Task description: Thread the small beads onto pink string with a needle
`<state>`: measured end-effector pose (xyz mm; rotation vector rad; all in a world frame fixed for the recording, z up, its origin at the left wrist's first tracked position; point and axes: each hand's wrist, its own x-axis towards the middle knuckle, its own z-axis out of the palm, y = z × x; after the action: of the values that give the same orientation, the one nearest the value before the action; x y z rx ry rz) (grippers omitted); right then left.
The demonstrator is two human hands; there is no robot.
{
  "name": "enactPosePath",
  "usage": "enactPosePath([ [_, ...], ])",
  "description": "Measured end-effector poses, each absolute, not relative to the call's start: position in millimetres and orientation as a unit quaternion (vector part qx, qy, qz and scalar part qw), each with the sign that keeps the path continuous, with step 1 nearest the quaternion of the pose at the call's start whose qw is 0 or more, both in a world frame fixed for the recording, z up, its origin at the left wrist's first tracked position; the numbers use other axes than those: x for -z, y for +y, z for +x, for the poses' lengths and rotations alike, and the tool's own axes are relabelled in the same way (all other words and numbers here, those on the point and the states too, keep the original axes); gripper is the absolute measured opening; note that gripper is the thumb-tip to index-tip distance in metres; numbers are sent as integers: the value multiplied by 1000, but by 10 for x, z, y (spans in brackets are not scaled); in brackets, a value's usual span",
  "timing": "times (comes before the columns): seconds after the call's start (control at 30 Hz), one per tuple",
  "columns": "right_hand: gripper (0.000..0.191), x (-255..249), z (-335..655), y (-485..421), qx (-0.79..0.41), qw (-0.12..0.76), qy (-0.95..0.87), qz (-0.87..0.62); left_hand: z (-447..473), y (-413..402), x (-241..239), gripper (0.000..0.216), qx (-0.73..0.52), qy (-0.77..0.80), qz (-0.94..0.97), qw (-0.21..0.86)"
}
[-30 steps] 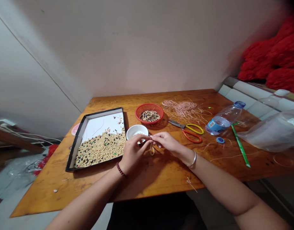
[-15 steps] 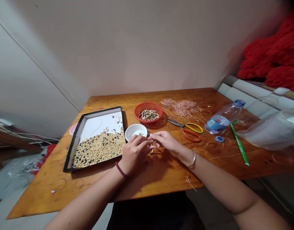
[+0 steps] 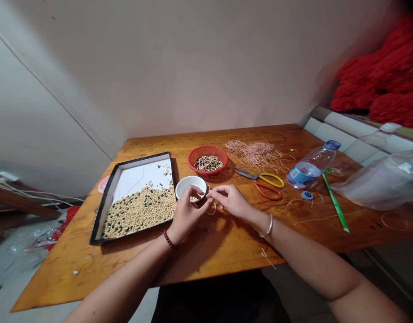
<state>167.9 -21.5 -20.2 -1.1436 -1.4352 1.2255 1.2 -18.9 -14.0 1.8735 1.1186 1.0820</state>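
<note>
A short curved string of pale beads hangs between my two hands, above the table. My left hand, with a dark red bead bracelet, has its thumb against the string's upper end; the lower fingers are hidden. Its forefinger is bent over the near rim of the white bowl. My right hand, with a silver bangle, pinches the cord end with thumb and forefinger. On the left, a black-edged tray holds many pale, dark and a few green beads.
Behind the bowl stands a red basket of beaded strings. Pink cord lies beyond scissors. To the right are a plastic bottle, a blue cap, a green strip and a clear plastic bag.
My left hand's fingers have drawn back and bent, with a gap now between forefinger and thumb. More of the bead string shows. My right hand stays almost in place.
</note>
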Motion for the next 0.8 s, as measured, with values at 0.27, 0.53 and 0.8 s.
enactPosePath([
  [0.27, 31, 111, 1676, -281, -466, 452, -629, -427, 25, -200, 76, 29, -350, 372, 708, 488],
  [0.53, 31, 160, 1692, -232, -489, 464, -608, -419, 21, -200, 58, 30, -352, 395, 686, 499],
  [0.8, 31, 125, 1687, -252, -495, 453, -625, -397, -4, -133, 42, 32, -334, 376, 665, 553],
])
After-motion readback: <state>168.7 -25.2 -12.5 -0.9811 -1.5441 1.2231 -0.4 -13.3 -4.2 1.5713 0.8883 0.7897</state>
